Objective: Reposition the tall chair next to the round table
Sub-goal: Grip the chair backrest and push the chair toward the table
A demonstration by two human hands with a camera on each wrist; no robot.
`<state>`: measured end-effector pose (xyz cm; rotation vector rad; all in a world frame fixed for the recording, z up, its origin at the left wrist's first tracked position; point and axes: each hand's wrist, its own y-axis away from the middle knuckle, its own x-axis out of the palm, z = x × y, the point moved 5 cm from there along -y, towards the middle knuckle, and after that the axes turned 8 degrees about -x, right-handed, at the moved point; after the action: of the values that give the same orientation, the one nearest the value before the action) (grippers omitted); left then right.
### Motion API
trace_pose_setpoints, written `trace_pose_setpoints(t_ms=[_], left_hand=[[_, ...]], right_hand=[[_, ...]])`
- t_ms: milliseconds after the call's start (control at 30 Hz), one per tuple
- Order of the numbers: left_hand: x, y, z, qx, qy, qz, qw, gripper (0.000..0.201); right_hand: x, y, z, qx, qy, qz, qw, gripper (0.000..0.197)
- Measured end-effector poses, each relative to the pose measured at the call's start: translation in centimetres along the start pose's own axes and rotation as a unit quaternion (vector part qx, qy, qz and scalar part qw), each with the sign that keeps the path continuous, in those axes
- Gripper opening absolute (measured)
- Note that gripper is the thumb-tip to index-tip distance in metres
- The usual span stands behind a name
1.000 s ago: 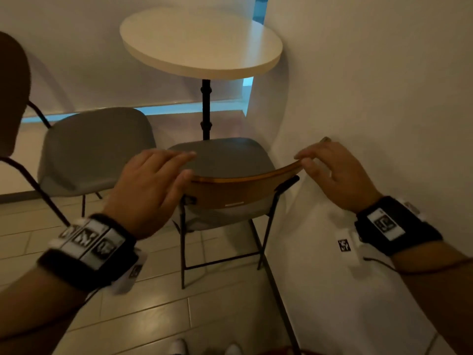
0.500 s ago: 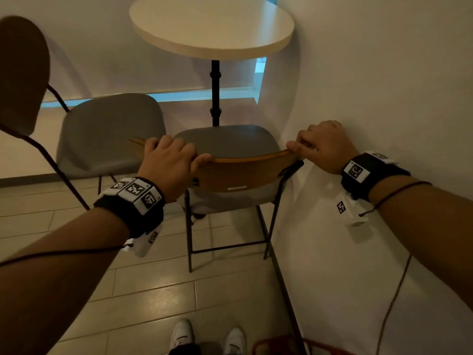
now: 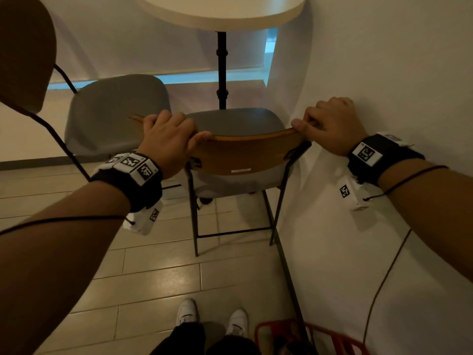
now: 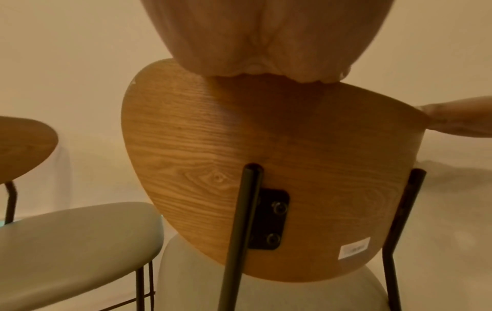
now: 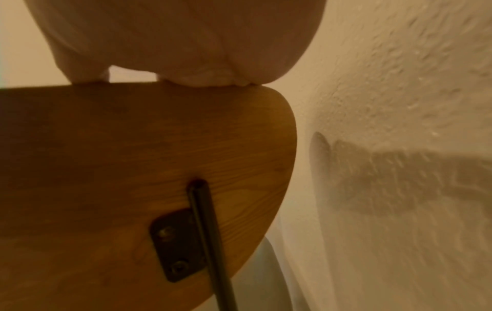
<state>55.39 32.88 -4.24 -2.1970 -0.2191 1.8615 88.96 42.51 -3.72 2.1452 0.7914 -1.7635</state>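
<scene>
The left hand (image 3: 167, 139) and the right hand (image 3: 330, 125) both grasp the top edge of the tall chair's (image 3: 240, 155) wooden backrest (image 4: 266, 160), fingers curled over the front and thumbs at the back, 1 hand near each end. The chair stands on the tiled floor (image 3: 158, 275) with its grey seat under the edge of the round counter (image 3: 222, 11), its right side close to the white wall (image 3: 384, 73). A 2nd chair (image 3: 115, 111) stands just to its left, and the person's white shoes (image 3: 212, 317) show below.
</scene>
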Motion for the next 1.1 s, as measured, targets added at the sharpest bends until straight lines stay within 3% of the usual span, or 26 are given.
trace_pose_setpoints(t_ms=[133,233,467,567,667,767,967,1100], left_hand=[[-0.4,0.0,1.2,0.007,-0.006,0.015,1.0,0.052],[-0.7,0.3,2.2,0.013,-0.014,0.021,1.0,0.051],[-0.8,0.4,1.4,0.007,-0.015,0.022,1.0,0.051],[-0.6,0.1,0.8,0.004,-0.012,0.031,0.999,0.055],[-0.4,-0.4,-0.1,0.003,-0.006,0.024,1.0,0.055],[-0.1,-0.7,-0.5,0.006,-0.006,0.017,1.0,0.054],[0.0,-0.8,-0.3,0.004,-0.005,0.011,1.0,0.054],[-0.3,-0.3,-0.3,-0.002,-0.007,0.019,1.0,0.052]], right_hand=[[-0.9,1.6,1.8,0.018,-0.122,-0.074,0.99,0.083],[-0.9,1.7,2.6,0.01,-0.108,-0.087,0.99,0.09],[-1.6,1.7,2.3,-0.008,-0.128,-0.088,0.988,0.083],[-1.4,1.2,1.7,-0.002,-0.122,-0.052,0.991,0.06],[-0.4,-0.2,0.2,0.002,0.01,0.013,1.0,0.039],[-0.1,-0.9,-0.2,0.013,0.053,0.065,0.996,0.02],[-0.1,-0.6,-0.3,0.012,0.032,0.01,0.999,0.027],[-0.6,0.5,-0.2,0.011,-0.07,-0.059,0.996,0.066]])
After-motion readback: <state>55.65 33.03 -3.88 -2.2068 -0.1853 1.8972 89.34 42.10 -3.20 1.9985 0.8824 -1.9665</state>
